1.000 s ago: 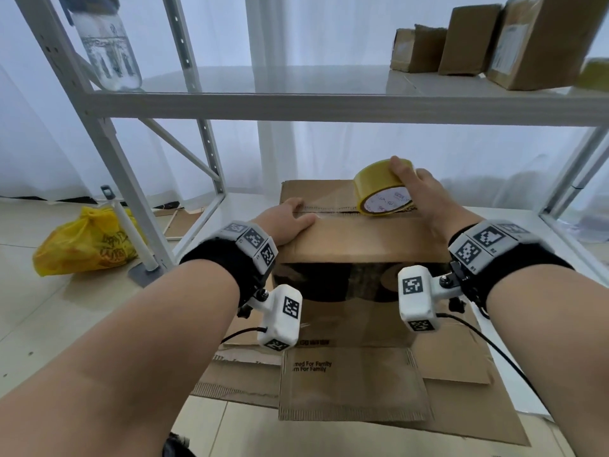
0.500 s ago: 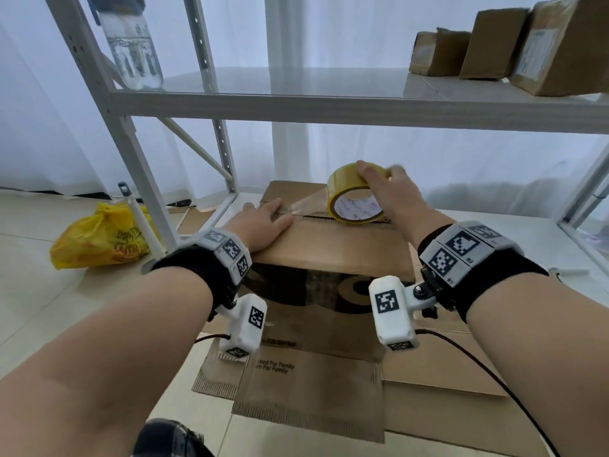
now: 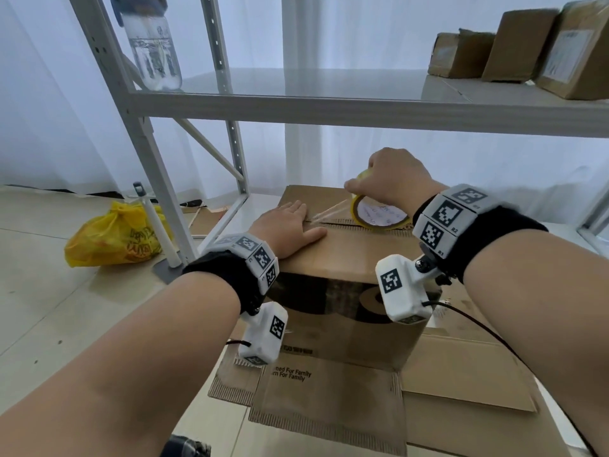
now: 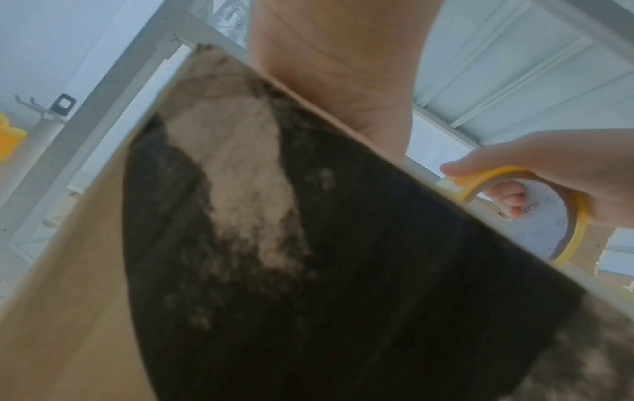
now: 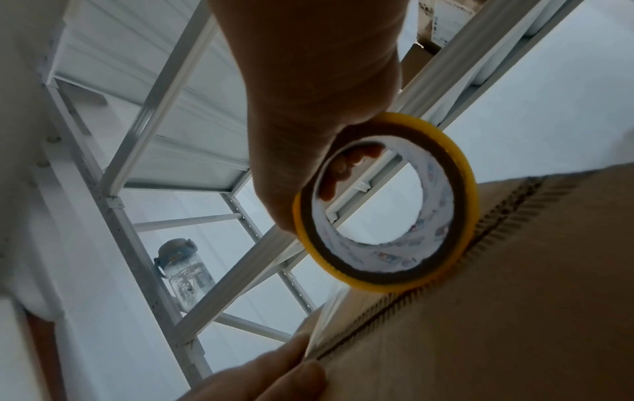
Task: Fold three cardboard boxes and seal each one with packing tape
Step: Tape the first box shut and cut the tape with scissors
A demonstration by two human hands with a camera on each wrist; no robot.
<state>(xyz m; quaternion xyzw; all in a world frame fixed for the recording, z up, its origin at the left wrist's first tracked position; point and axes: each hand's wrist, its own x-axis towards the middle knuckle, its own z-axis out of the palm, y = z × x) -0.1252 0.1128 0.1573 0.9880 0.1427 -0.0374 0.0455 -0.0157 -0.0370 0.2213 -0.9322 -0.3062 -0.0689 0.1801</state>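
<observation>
While the left hand (image 3: 290,230) lies flat with fingers straight on the top of the cardboard box (image 3: 346,311), pressing down the near flap beside the centre seam, the right hand (image 3: 392,183) grips the tape roll (image 3: 379,214), thumb over the yellow outer rim and fingertips (image 5: 346,168) curled through the white core. Roll stands on edge, touching the box top right at the seam, just right of the left hand. A clear tape strip (image 3: 329,212) stretches from the roll leftward to the left fingertips; whether its end is already stuck down under them cannot be told. Seam gap is open between the two hands. Box sits on flattened cardboard sheets (image 3: 461,407) below the grip. Behind the grip: white metal shelving (image 3: 329,107). Upper shelf carries a water bottle (image 3: 153,47) to the left, sealed cartons (image 3: 527,44) to the right. Yellow plastic bag (image 3: 115,239) on the floor, well left of the left hand.
</observation>
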